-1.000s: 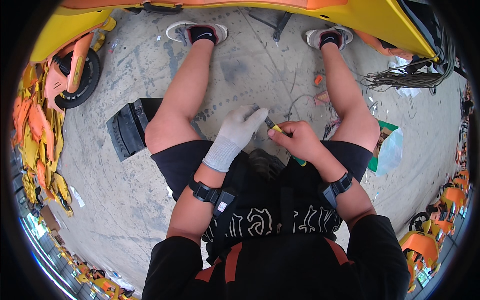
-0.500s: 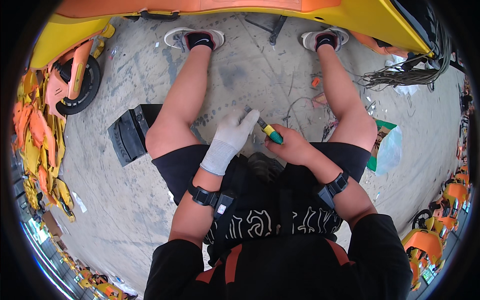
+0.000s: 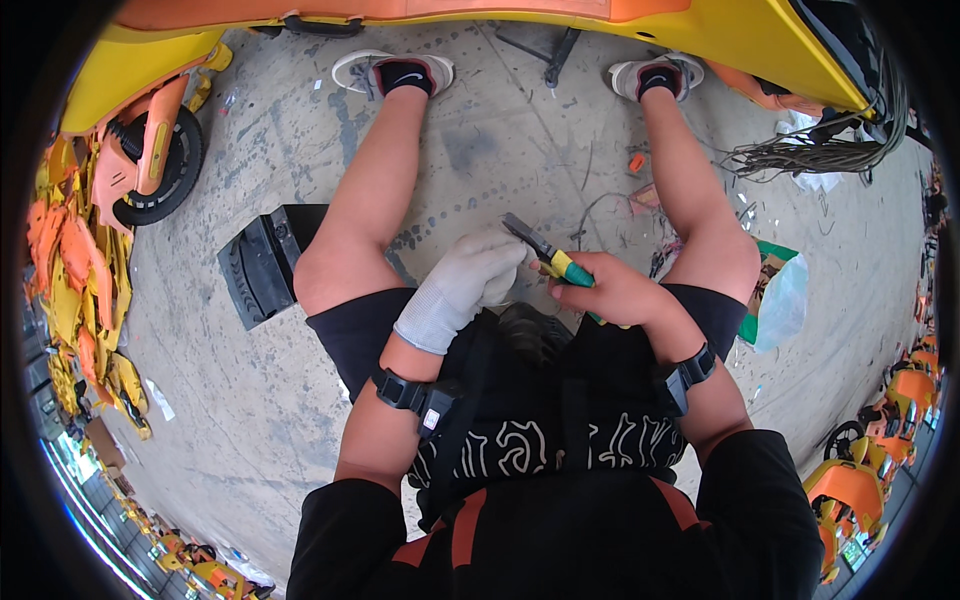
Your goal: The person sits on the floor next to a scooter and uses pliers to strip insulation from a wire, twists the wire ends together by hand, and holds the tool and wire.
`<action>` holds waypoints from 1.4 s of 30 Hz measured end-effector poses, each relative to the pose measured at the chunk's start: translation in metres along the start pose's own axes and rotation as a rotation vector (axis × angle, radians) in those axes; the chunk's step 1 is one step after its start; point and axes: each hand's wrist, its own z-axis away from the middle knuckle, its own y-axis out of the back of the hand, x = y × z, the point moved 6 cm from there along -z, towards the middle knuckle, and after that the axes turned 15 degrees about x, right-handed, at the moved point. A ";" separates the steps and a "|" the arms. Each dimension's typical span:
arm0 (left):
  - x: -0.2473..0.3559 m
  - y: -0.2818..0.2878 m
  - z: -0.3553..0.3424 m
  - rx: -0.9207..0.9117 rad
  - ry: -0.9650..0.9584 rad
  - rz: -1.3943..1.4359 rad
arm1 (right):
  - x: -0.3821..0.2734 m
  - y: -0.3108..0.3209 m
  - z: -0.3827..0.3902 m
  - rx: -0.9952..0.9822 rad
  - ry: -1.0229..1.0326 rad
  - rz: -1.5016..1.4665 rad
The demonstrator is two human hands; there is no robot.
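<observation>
Pliers (image 3: 562,264) in the bare right hand (image 3: 615,288), gloved left hand (image 3: 468,275) just beside their head.
The right fingers are clamped on the handles; the left fingers are curled together, whether round anything cannot be told. Compared with half a second ago, the pliers' metal head shows clearer of the glove, so the right hand alone seems to bear them. Beneath the pliers lies stained concrete floor (image 3: 230,400); left, a black plastic part (image 3: 258,265); beyond, yellow-orange bodywork (image 3: 745,50); beyond and right, a cable bundle (image 3: 820,155).
</observation>
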 end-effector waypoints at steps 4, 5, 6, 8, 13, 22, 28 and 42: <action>0.006 -0.009 0.009 0.000 -0.061 0.039 | -0.009 -0.001 0.008 -0.111 0.071 -0.202; 0.004 -0.009 0.010 0.000 -0.052 0.053 | -0.013 -0.001 0.009 -0.120 0.087 -0.214; 0.002 -0.008 0.009 -0.002 -0.043 0.065 | -0.011 -0.002 0.009 -0.143 0.079 -0.256; -0.002 -0.008 0.009 -0.015 -0.031 0.086 | -0.005 -0.003 0.009 -0.188 0.063 -0.340; 0.000 -0.009 0.011 -0.027 -0.036 0.111 | -0.001 -0.004 0.011 -0.252 -0.021 -0.424; 0.001 -0.010 0.015 -0.059 -0.100 0.058 | -0.008 -0.008 0.019 -0.367 -0.073 -0.628; 0.006 -0.010 0.017 -0.097 -0.179 0.032 | -0.015 -0.014 0.021 -0.414 -0.060 -0.818; 0.005 -0.008 0.006 -0.026 -0.141 0.088 | -0.004 0.007 0.004 -0.087 0.137 -0.551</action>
